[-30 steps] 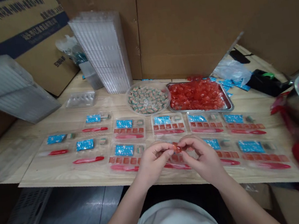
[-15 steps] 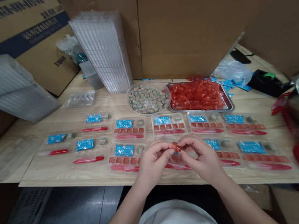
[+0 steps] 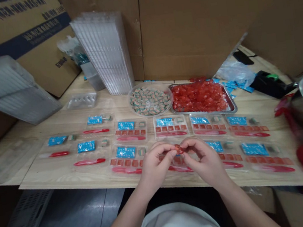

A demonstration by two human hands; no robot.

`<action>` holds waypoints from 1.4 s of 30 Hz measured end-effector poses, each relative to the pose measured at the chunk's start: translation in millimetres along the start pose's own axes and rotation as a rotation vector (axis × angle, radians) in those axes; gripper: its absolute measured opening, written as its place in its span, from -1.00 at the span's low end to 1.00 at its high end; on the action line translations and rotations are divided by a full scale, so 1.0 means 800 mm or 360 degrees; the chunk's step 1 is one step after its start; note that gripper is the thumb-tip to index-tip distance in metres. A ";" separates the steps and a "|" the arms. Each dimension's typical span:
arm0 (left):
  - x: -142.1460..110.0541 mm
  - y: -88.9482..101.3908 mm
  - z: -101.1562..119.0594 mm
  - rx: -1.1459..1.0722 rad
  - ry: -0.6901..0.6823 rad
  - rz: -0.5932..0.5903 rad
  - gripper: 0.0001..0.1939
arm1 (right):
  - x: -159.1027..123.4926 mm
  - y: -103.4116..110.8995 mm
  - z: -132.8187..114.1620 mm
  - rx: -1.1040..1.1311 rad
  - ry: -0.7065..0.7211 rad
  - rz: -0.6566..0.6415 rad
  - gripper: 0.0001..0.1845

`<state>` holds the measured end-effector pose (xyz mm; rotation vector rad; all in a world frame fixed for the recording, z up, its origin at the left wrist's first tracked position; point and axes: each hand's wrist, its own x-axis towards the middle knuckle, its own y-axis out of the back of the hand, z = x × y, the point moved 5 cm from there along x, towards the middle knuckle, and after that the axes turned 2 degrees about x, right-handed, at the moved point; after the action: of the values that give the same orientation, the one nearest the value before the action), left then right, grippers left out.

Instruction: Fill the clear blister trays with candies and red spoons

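Note:
A small red translucent piece (image 3: 178,148), like a gummy or jelly candy, is pinched between my two hands. My left hand (image 3: 158,165) grips its left side with thumb and index finger. On the other side my right hand (image 3: 205,161) pinches it the same way. Below and around the hands lie clear plastic trays (image 3: 143,134), each with a blue patterned packet (image 3: 125,152), a small striped piece (image 3: 142,151), red squares (image 3: 170,128) and a red pen-shaped tube (image 3: 251,134). The tray right under my hands is mostly hidden.
Behind the trays stand a round tub of striped pieces (image 3: 149,100) and a metal tray rim (image 3: 233,106) around red pieces. Tall stacks of clear trays (image 3: 106,52) rise at the back left. A metal bowl (image 3: 299,107) sits at the right edge, with cardboard boxes (image 3: 184,22) behind.
The red piece has turned slightly between my fingertips. Both hands stay in nearly the same place, and the trays have not moved.

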<state>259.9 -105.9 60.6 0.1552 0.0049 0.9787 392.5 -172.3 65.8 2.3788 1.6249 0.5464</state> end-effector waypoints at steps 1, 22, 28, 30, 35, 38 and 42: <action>0.000 0.000 0.002 0.0070 -0.0037 -0.0009 -0.90 | 0.000 -0.001 0.001 0.0000 -0.0012 0.0005 -0.86; -0.001 0.000 0.012 0.0376 -0.0204 -0.0046 -0.84 | -0.004 -0.002 0.004 0.0094 -0.0162 0.0041 -0.90; 0.002 -0.005 -0.006 -0.0061 0.0092 -0.0124 -0.85 | -0.006 0.001 0.012 0.0067 -0.0192 0.0096 -0.89; 0.001 -0.009 -0.016 -0.0233 0.0238 -0.0137 -0.87 | -0.006 0.000 0.010 -0.0008 -0.0131 0.0091 -0.89; 0.003 -0.001 -0.008 0.0073 0.0074 -0.0018 -0.91 | -0.005 -0.002 0.004 -0.0127 -0.0046 0.0092 -0.87; 0.003 0.003 0.010 0.0477 -0.0208 -0.0089 -0.87 | -0.005 -0.003 0.005 -0.0114 -0.0071 0.0074 -0.86; 0.003 0.004 0.019 0.0840 -0.0458 -0.0185 -0.84 | -0.005 -0.005 0.009 0.0002 -0.0149 0.0060 -0.87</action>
<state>259.4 -104.3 75.8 0.7719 0.0080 0.8142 390.6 -174.3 57.1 2.4019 1.5446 0.4334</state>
